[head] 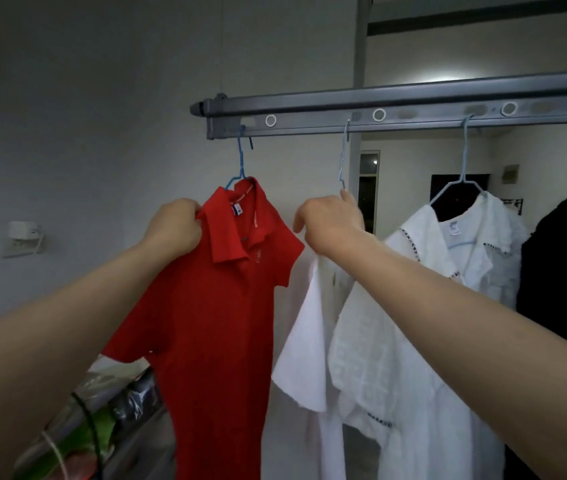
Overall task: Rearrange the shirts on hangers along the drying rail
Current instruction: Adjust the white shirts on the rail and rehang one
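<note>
My L hand (174, 226) pinches red shirt (212, 306) at 9 o'clock; R hand (330, 221) curls, prob. round pale hanger (342, 157). Hard tug could slip blue hook (240, 147) off rail (310, 112) end.

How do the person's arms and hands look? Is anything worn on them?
Both arms are bare: no sleeve shows on the left forearm or the right forearm. The left hand and the right hand have no gloves; no watch, bracelet or ring is visible.

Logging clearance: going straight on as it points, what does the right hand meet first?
Probably the drying rail: the right hand points up along the pale blue hanger it grips, though depth is unclear.
</note>
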Action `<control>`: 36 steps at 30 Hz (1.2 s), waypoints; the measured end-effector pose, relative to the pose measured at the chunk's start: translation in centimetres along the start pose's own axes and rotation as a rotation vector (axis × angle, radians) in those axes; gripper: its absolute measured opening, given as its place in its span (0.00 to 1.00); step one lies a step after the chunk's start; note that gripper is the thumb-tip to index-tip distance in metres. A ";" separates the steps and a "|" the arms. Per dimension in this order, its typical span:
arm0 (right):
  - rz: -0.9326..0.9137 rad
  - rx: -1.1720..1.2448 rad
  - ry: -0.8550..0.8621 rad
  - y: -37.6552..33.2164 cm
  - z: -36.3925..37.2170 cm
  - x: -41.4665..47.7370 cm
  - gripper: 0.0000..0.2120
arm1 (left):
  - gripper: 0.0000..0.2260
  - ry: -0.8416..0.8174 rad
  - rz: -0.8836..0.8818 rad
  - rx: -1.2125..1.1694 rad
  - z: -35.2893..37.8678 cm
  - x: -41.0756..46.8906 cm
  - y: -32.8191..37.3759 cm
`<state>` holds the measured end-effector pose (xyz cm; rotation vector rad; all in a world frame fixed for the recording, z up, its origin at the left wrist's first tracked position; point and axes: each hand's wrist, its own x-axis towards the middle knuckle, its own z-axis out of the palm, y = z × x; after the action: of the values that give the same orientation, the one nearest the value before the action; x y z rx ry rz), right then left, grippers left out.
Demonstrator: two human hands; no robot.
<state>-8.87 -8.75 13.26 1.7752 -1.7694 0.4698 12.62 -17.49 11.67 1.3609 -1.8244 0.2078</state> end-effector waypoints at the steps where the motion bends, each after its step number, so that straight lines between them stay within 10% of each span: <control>1: 0.017 -0.107 -0.051 -1.0 -0.7 0.0 0.16 | 0.12 -0.015 0.022 0.018 -0.4 0.5 -0.8; 5: 0.113 -0.221 -0.188 -5.5 -1.9 1.6 0.19 | 0.13 -0.056 0.062 0.047 -2.4 2.4 -4.3; 13: 0.541 0.391 -0.170 -8.4 2.6 9.5 0.24 | 0.13 -0.114 0.129 0.058 -4.1 5.6 -8.1; 24: 0.206 0.289 -0.240 -5.8 3.8 13.0 0.19 | 0.11 -0.009 0.228 0.267 -3.8 8.1 -8.4; 36: 0.232 -0.194 -0.438 1.5 5.7 10.8 0.15 | 0.11 -0.076 0.291 0.188 -1.6 7.4 -6.2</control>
<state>-10.60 -20.67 15.86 1.6277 -2.2503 -0.0127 18.23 -24.34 15.77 1.2361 -2.1072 0.4978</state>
